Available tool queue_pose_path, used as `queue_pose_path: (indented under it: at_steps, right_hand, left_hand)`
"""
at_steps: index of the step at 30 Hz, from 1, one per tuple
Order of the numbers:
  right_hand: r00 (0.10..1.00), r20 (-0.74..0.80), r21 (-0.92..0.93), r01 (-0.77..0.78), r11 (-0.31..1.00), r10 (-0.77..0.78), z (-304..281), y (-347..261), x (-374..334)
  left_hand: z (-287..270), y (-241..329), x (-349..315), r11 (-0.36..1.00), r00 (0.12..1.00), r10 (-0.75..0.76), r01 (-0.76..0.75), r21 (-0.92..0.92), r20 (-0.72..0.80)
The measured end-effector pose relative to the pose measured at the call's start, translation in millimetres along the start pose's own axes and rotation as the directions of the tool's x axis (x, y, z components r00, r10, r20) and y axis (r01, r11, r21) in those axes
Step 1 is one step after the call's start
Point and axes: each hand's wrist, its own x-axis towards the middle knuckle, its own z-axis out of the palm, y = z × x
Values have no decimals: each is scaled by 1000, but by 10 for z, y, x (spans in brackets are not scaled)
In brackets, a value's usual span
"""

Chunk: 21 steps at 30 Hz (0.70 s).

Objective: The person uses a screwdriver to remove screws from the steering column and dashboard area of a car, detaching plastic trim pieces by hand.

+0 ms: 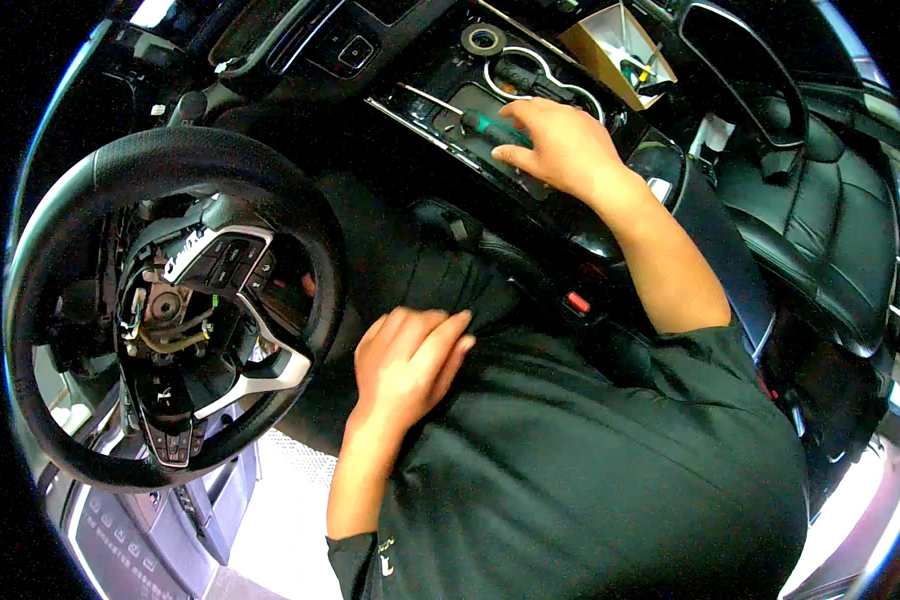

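- Steering wheel: the biggest item before you, at your left. Its centre cover is off, so the hub, loose wires and bare metal spokes show.
- Passenger seat: black leather, at the far right, well apart from both hands.
- Centre console: the black panel with a chrome-trimmed edge that carries the small things. It runs from the dashboard toward your right hip.
- Cardboard tray: tan, open-topped, at the console's far right corner, with small tools inside; what kind they are is too small to tell.
- Right hand: reached out over the middle of the console, fingers curled narrow around the handle of the screwdriver.
- Left hand: resting on the dark cloth of your lap, fingers loosely extended and holding nothing.
- Screwdriver: green-and-black handle, lying low across the console's middle, its shaft pointing toward the console's left edge.
- Tape roll: a dark ring near the console's far edge, just beyond the screwdriver.
- Step in hand, as judged: you are taking up the tool from the console, with the opened wheel hub the likely work site.
- Next move calls for: a firm grip on the handle, a lift clear of the console trim, and the left hand freed to steady the wheel.
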Motion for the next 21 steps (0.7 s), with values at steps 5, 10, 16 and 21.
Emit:
queue_pose_path:
  at_steps: [5, 10, 16, 21]
  right_hand:
    - [999, -48, 114, 12, 993, -7, 29, 148, 49]
    - [960, -102, 442, -191, 876, 261, -134, 373, 74]
    - [917, -134, 604, -226, 764, 377, -94, 376, 174]
    - [908, -48, 763, -235, 602, 416, -25, 627, 195]
  left_hand:
    - [255, -177, 535, 996, 994, -89, 91, 24, -67]
    - [577, -518, 1389, 954, 982, -66, 114, 279, -177]
    - [829, -983, 1927, 814, 898, -402, 261, 519, 179]
    - [845, -910, 2087, 853, 890, -367, 207, 479, 271]
